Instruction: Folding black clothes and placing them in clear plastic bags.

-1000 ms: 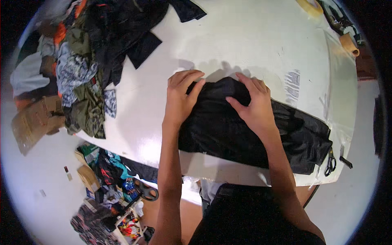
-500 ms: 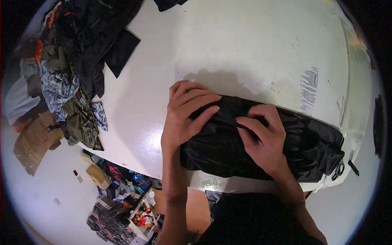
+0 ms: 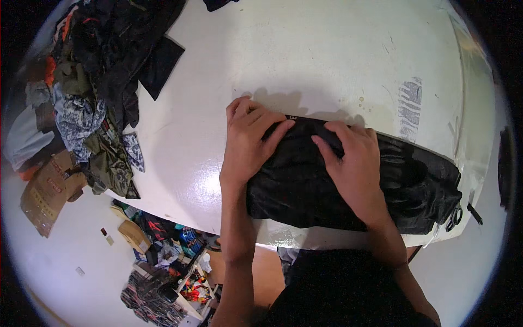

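A folded black garment (image 3: 305, 191) lies lengthwise on the white table (image 3: 321, 60), with a band carrying small pale print along its far edge. My left hand (image 3: 248, 136) grips its far left corner, fingers curled at the edge and thumb lying on the cloth. Further right, my right hand (image 3: 354, 163) holds the same far edge with bent fingers, its thumb on the fabric nearer the left hand. The fingertips of both hands are partly hidden.
A heap of dark clothes (image 3: 117, 49) and camouflage garments (image 3: 111, 155) covers the table's left side. Black scissors (image 3: 454, 218) lie by the garment's right end, near a small black object (image 3: 475, 214). A cardboard box (image 3: 52, 191) sits beyond the table at left.
My right hand has moved up from the middle of the cloth to the garment's far edge. The garment's far edge has shifted slightly away, and my left hand stays at its corner.
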`<state>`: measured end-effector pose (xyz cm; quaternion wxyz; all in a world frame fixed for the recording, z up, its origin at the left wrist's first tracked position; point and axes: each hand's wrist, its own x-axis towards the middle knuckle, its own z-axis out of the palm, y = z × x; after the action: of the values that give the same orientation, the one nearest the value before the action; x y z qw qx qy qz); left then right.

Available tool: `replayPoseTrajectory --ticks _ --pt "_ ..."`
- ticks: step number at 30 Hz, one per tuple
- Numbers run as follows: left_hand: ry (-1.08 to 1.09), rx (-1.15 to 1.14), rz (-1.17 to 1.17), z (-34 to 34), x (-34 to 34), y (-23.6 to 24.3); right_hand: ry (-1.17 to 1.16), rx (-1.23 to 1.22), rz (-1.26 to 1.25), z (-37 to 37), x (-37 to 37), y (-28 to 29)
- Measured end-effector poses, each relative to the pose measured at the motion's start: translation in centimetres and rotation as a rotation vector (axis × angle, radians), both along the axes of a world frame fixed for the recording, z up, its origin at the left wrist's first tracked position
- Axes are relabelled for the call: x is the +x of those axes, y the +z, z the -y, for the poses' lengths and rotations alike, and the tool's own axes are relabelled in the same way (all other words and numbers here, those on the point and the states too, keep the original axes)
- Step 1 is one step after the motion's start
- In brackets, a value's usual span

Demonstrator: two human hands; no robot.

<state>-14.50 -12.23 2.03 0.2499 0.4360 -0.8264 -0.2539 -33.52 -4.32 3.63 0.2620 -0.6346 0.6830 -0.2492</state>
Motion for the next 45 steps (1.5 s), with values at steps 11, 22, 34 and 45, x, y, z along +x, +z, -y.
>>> replayPoseTrajectory --ticks 11,22,34,45 --pt "-0.009 -0.175 -0.017 0.0 -0.4 -1.3 0.151 -0.155 -0.06 -3.3 -4.6 3.2" --pt "0.019 -0.266 -0.09 0.3 0.0 -1.5 -0.054 0.052 -0.329 -10.7 -13.5 7.6" --pt "0.019 -0.341 -0.239 -1.6 -0.5 1.8 0.032 -0.473 0.187 -13.5 -13.5 12.5" --pt "-0.275 0.041 -0.367 -9.2 -9.1 15.5 0.121 -0.524 0.346 -9.7 -10.2 15.5"
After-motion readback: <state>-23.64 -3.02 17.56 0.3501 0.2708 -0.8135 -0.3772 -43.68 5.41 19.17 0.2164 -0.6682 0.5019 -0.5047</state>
